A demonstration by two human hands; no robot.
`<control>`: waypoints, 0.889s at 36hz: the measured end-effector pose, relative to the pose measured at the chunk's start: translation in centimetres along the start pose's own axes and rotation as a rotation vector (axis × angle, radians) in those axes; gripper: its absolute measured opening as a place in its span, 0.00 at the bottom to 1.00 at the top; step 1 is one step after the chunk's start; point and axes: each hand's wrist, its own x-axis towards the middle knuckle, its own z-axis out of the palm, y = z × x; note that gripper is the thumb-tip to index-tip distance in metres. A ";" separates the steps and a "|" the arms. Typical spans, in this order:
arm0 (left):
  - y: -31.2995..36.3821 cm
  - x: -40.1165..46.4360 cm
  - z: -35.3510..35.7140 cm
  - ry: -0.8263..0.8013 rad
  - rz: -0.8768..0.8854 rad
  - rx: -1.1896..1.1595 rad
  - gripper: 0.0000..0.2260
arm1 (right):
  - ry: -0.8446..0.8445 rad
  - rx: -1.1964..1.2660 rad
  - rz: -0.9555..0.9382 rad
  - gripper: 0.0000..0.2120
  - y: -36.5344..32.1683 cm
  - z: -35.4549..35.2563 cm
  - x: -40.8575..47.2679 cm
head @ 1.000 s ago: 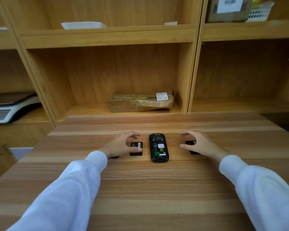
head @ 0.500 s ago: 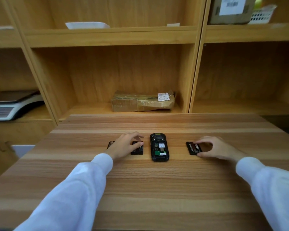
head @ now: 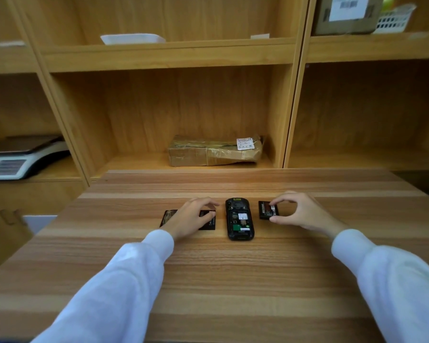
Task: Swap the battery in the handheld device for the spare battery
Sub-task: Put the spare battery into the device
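Left hand (head: 192,216) is sitting over two flat black items, a cover (head: 167,217) and a battery (head: 207,220); the open handheld device (head: 239,222) is lying just right of it, blocking a sideways sweep. Right hand (head: 299,214) is pinching the spare battery (head: 268,210), device just to its left. Bench (head: 221,280) nearer than both hands is lying bare. Beyond the hands, the shelf unit (head: 292,115) is standing past the bench's far edge, with a taped parcel (head: 214,151) inside.

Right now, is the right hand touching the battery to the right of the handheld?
Touching. The head view shows the right hand with thumb and fingertips closed on the edges of the battery beside the handheld device.
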 end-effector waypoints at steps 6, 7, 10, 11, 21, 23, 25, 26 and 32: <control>0.8 0.6 0.1 -0.018 0.033 0.030 0.16 | -0.069 -0.011 -0.046 0.19 -2.5 2.3 1.4; 0.9 0.7 0.2 -0.020 0.036 0.032 0.16 | -0.085 -0.012 -0.052 0.19 -2.7 2.6 1.6; 1.2 0.9 0.5 -0.016 0.050 0.041 0.16 | -0.108 -0.001 -0.081 0.23 -3.3 3.6 2.2; 1.3 1.0 0.6 -0.021 0.057 0.049 0.16 | -0.115 0.009 -0.088 0.23 -3.4 3.9 2.3; 2.0 1.6 1.9 -0.041 0.101 0.147 0.17 | -0.108 0.007 -0.128 0.15 -3.5 5.3 2.7; 2.0 1.8 1.9 -0.031 0.098 0.162 0.17 | -0.109 0.009 -0.128 0.17 -3.4 5.4 2.7; 1.9 1.9 2.0 -0.026 0.100 0.167 0.17 | -0.104 0.013 -0.124 0.18 -3.3 5.5 2.8; 1.9 2.0 2.0 -0.027 0.102 0.173 0.17 | -0.101 0.016 -0.124 0.19 -3.3 5.6 2.8; 1.5 2.1 2.3 -0.012 0.125 0.209 0.17 | -0.087 -0.036 -0.149 0.24 -3.1 5.6 2.9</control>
